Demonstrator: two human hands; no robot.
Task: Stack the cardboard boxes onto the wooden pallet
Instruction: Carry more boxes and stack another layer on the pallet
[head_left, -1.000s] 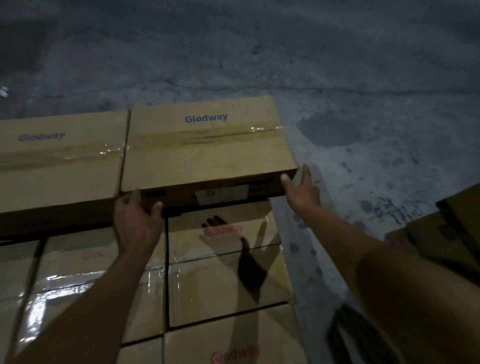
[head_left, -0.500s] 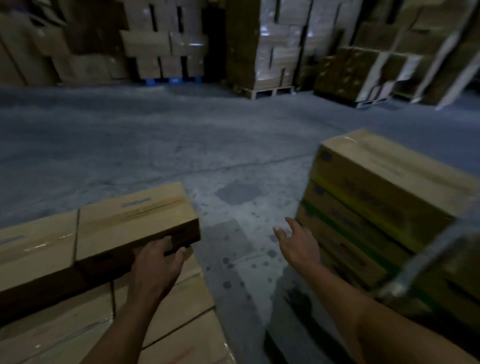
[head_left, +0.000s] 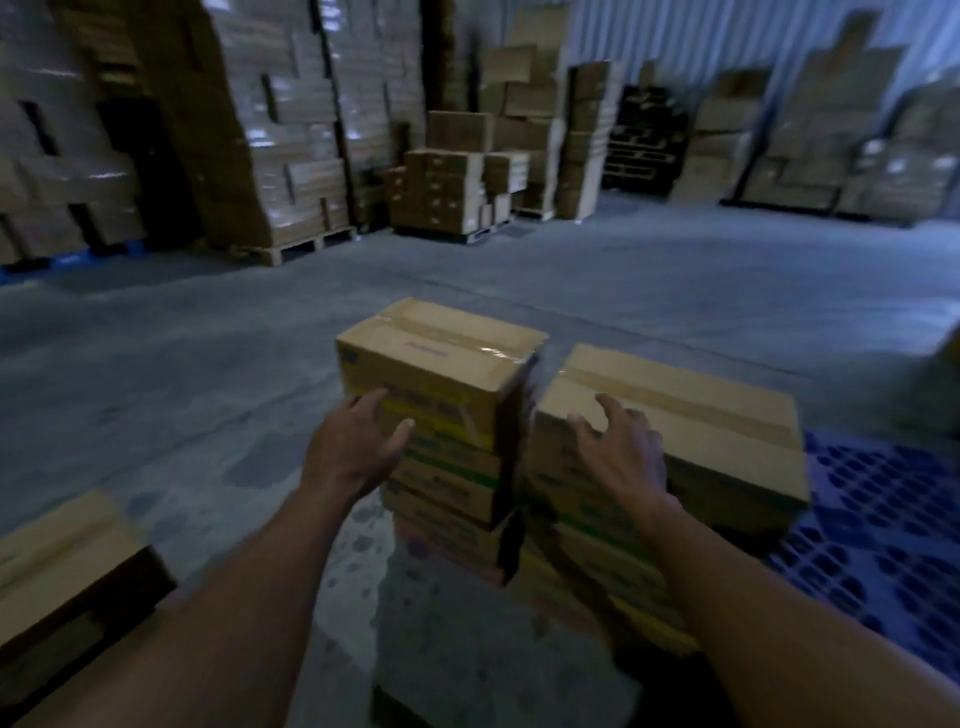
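Cardboard boxes (head_left: 441, 374) in two stacks by a blue pallet (head_left: 878, 519) before us, our left hand (head_left: 353, 452) at the taller stack's top box, right hand (head_left: 623, 457) over the lower stack, fingers (head_left: 608, 408) of both spread, gripping nothing

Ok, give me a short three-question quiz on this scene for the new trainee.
1. True or false: the left hand holds the top box of the left stack in the air.
2. The pallet right of the stacks is: A blue, B red, C bare wood.
3. Fill in: the left stack stands ___ than the right stack by the right hand.
Key: 1 false, the box rests on its stack; 2 A; 3 taller.
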